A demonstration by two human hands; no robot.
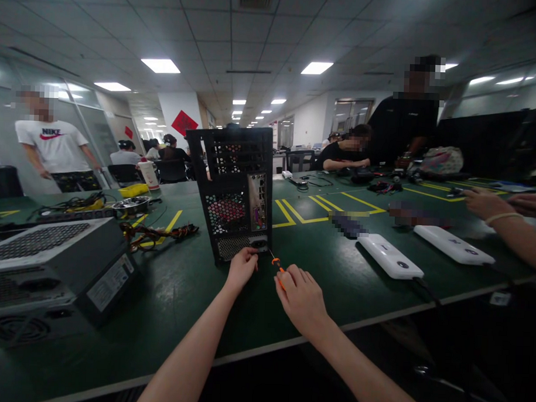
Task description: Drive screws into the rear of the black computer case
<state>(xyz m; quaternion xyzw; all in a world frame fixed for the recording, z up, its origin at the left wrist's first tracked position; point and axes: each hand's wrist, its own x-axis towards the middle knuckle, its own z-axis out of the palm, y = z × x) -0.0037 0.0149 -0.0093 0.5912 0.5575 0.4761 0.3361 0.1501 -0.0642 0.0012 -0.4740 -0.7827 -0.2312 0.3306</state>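
Note:
A black computer case point(202, 184) stands upright on the green table, its rear panel with vent holes and ports facing me. At its bottom sits a power supply point(235, 245) with a mesh grille and a socket. My right hand point(300, 299) is closed around an orange and black screwdriver point(276, 263), whose thin shaft points up and left at the case's lower right corner. Whether the tip touches a screw is too small to tell. My left hand point(243, 266) is by the power supply's lower edge, fingers bent together; what they pinch, if anything, is hidden.
Grey power supply units point(58, 270) stand on the left, with bundled cables point(155, 237) behind. White power banks point(390, 256) with cables lie on the right. Another person's hands point(492, 206) reach in at the far right. The table's front edge point(263, 344) runs below my forearms.

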